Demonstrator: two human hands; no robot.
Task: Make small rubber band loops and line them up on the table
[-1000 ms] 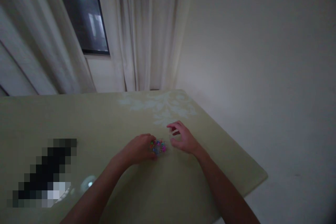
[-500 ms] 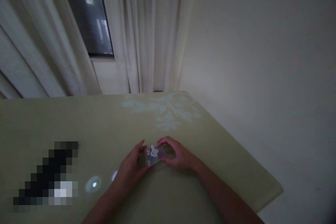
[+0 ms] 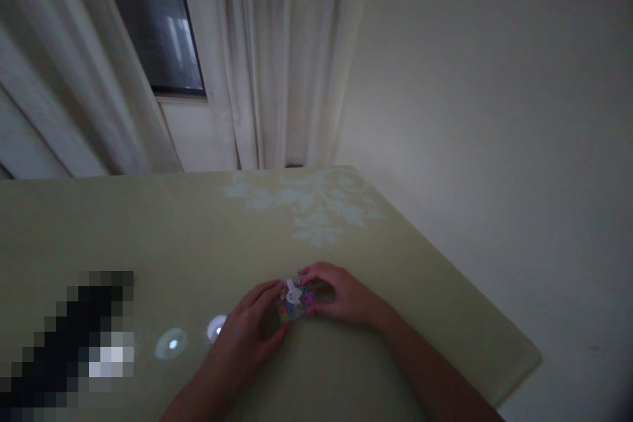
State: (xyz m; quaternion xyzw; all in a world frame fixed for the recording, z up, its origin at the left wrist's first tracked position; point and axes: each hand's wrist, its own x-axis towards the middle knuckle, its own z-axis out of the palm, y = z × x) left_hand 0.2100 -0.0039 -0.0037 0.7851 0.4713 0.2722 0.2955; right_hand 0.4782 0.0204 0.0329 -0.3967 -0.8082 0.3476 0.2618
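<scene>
Bracing the clear case (image 3: pixel 297 310): it sits between the left hand (image 3: pixel 247 320) and the right hand (image 3: pixel 349 297), low in the middle of the view, on or just above the table (image 3: pixel 420 264); which, I cannot tell.
Left hand: grasping the case's left side, fingertips at the far corner and thumb at the near one; this hold seems best kept light and even, as an anchor.
Right hand: pinching the right side, fingers at the far edge and thumb at the near edge; matching the other hand's pressure should stop the case from twisting.
Coloured pieces (image 3: pixel 308 297): showing at the case, too small to make out; they probably shift easily, so level handling suits them.
White figure (image 3: pixel 294 293): visible on the upper face; whether a lid there is fully seated cannot be told, so squeezing hard could pop something loose.
Table: working low over its bare surface is sensible, since anything dropped lands close by.
Dim light: fine edges look blurred, so feeling along the rim likely beats judging by eye.
</scene>
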